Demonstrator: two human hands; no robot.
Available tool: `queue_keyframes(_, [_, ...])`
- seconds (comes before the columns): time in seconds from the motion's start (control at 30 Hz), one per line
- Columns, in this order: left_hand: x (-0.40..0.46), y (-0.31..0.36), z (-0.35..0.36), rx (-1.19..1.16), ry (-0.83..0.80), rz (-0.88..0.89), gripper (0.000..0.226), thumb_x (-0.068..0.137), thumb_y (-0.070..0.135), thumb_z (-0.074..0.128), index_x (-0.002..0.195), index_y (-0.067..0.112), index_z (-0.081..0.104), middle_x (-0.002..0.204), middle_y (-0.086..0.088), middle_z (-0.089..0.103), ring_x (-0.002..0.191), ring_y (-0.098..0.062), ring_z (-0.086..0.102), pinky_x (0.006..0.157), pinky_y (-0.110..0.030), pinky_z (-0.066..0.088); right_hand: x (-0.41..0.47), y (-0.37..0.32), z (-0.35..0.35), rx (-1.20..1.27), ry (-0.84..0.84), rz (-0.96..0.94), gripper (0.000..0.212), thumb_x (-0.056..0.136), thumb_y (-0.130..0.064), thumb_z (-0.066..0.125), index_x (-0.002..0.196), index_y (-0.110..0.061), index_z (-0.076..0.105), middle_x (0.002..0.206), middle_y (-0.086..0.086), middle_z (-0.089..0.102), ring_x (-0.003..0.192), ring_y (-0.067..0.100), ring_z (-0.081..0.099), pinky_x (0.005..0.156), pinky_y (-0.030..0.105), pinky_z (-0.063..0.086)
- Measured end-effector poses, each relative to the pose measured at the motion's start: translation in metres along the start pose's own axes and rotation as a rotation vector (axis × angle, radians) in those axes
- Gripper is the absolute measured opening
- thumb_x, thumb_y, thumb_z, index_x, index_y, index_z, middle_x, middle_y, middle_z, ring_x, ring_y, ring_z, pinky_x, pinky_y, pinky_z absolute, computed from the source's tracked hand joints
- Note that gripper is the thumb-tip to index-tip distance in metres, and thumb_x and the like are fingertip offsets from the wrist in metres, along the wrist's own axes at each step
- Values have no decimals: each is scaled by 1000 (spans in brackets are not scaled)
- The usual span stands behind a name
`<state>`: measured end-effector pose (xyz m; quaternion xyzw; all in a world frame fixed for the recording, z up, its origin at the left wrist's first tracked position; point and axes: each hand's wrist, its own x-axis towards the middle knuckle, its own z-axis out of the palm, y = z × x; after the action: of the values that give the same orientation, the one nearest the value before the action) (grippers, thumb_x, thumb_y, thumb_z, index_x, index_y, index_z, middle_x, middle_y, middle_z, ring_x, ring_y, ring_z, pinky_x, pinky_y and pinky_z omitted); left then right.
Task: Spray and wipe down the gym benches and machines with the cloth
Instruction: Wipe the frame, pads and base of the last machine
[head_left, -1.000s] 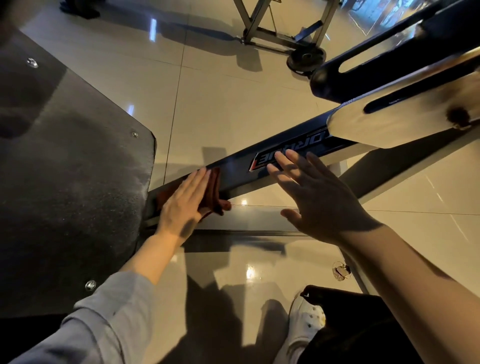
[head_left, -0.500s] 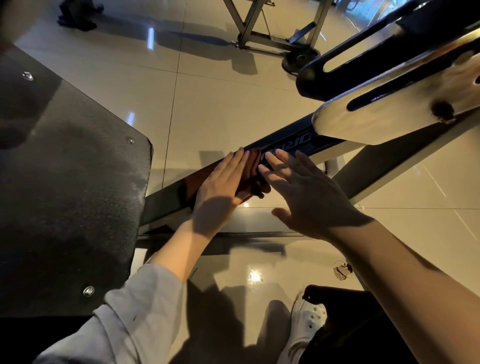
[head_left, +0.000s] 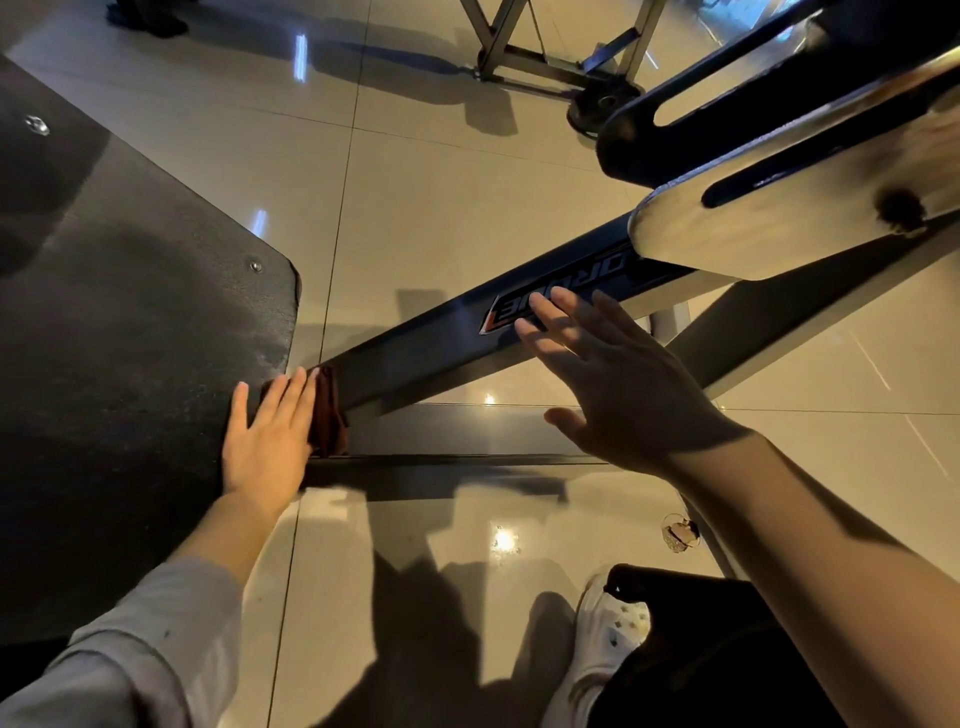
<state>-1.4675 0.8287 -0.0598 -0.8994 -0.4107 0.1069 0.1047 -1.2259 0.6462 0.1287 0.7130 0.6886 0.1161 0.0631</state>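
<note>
A dark machine frame beam (head_left: 415, 353) with a red-and-white logo runs diagonally from the black footplate (head_left: 130, 338) up to the right. My left hand (head_left: 267, 441) lies flat with straight fingers and presses a dark red-brown cloth (head_left: 328, 413) against the beam's lower end, at the footplate's edge. My right hand (head_left: 613, 384) is spread with straight fingers over the beam near the logo and holds nothing; whether it touches the beam I cannot tell. No spray bottle shows.
Glossy beige floor tiles (head_left: 441, 182) surround the machine. A silver slotted bracket (head_left: 779, 223) and a black arm (head_left: 753, 104) hang at the upper right. Another machine's steel legs (head_left: 545, 52) stand at the back. My white shoe (head_left: 608, 639) is at the bottom.
My left hand has slid the cloth back down the beam from near the logo to the footplate's edge. My right hand has stayed near the logo.
</note>
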Motion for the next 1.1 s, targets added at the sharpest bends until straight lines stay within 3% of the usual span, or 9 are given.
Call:
queue_keyframes(0.1, [0,2,-5,-95,-1,-14,82,98,33,48,148,9,-13,163,-6,1,150,-19,0,110,-49,-21,0,0,0,8,0,3,78,75,-30,80,140,-4,47,149,18,41,143,34,29,116,45,11])
queue_keyframes(0.23, [10,20,-31,-637,141,-2,89,83,12,71,152,9,15,159,-8,22,147,-20,18,119,-38,7,1,1,1,0,8,-10,78,73,-31,82,138,-3,49,147,20,43,141,35,32,115,47,14])
queue_keyframes(0.37, [23,60,-84,-836,471,297,81,74,6,76,144,7,36,145,-16,46,134,-32,44,105,-44,35,1,1,2,2,12,-6,78,74,-31,80,139,-2,48,148,20,41,142,36,30,115,48,13])
queue_keyframes(0.47, [31,69,-103,-830,608,483,70,78,7,68,143,6,42,145,-16,46,134,-31,44,103,-45,39,1,1,2,5,6,-5,77,74,-31,81,139,-3,49,148,19,41,142,34,29,116,47,12])
queue_keyframes(0.57, [35,53,-80,-854,524,513,89,77,-6,73,150,16,28,155,-8,30,143,-24,29,108,-47,33,0,2,3,5,6,-15,78,74,-31,81,139,-4,48,149,18,40,143,33,27,119,40,8])
queue_keyframes(0.67, [26,28,-49,-755,366,389,109,65,-5,81,152,17,20,157,-4,22,143,-21,23,110,-47,24,1,3,3,15,23,-20,79,71,-30,83,137,-3,50,147,20,43,141,35,32,119,42,11])
queue_keyframes(0.83, [7,-18,-6,-447,26,66,91,84,16,71,154,11,13,161,-4,16,147,-20,21,120,-39,16,1,2,2,21,17,-23,77,74,-31,81,138,-3,50,147,20,42,141,36,30,115,47,16])
queue_keyframes(0.97, [8,-12,-8,-389,24,50,84,89,17,66,153,5,12,161,-7,18,147,-17,20,120,-30,12,0,1,4,19,26,-19,77,72,-30,83,137,-2,50,146,20,43,141,36,32,115,48,17])
queue_keyframes(1.1, [1,-3,-22,-528,121,58,78,88,7,66,152,7,22,158,-7,26,144,-19,29,115,-35,28,1,3,4,19,26,-30,78,72,-30,83,137,-3,50,146,20,43,141,36,33,114,48,17])
